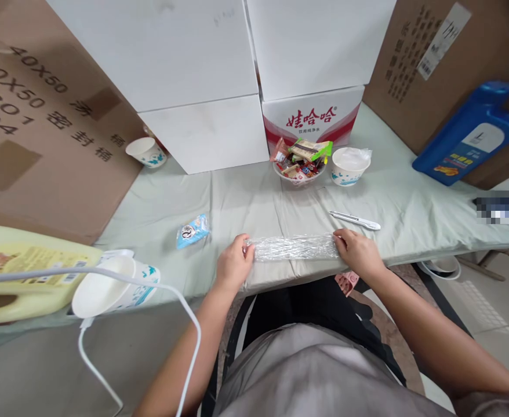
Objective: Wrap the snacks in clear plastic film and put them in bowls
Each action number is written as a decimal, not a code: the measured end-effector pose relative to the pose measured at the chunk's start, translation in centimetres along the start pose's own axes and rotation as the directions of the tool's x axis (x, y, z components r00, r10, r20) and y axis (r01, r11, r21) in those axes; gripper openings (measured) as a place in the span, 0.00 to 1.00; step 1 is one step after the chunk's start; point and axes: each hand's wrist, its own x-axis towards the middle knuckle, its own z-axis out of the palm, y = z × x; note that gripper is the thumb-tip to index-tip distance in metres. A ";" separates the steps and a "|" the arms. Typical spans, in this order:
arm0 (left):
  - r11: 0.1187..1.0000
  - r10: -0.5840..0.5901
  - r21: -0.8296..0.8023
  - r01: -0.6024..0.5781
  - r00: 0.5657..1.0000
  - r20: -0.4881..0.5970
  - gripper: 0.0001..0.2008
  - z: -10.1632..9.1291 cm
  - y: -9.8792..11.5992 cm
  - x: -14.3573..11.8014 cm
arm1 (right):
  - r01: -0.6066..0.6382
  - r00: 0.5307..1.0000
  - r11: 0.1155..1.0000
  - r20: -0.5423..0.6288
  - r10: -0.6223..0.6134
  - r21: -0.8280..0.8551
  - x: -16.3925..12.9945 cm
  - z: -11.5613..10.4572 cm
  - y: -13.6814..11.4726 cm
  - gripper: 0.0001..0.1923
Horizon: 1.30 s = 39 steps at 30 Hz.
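Far left: yellow jug (24,272) lying on its side, paper cup (115,286) tipped over beside it, white cable (141,278) crossing in front. Another paper cup (146,152) stands back by the cardboard. Small blue snack packet (192,230) lies on the table (246,202), near the left hand but apart from it.

Left hand (233,263) holds the left end of the cling film roll (295,248), fingers curled closed around it. Roll lies flat across the table's near edge, straight in front of the person. Right hand (357,252) closes on the right end, fingers wrapped over the top.

Behind the roll: white utility knife (354,219) lying untouched, just beyond the right hand. Further back, bowl of snacks (300,165) uncovered, and beside it a cup (350,165) that looks already filmed over.

Progress, as judged: roll gripped at both ends, no sheet visibly pulled out yet; snack bowl not wrapped, cutting not begun. Blue bottle (469,136) leans far right.
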 end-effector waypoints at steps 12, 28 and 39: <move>0.992 0.093 0.098 -0.075 0.977 -0.193 0.11 1.0 -0.3 0.4 | -0.053 0.999 0.984 -0.022 0.050 -0.171 -0.1 0.3 -0.9 0.12; 0.839 0.495 0.244 -0.486 0.868 0.026 0.19 2.0 1.7 -2.5 | 0.383 0.922 0.911 0.120 -0.368 -0.151 -2.4 1.3 -3.0 0.39; 0.882 0.444 0.186 -0.433 0.896 -0.024 0.16 2.6 5.0 -4.2 | 0.388 0.913 0.921 -0.118 -0.391 -0.043 -6.1 -0.6 0.7 0.10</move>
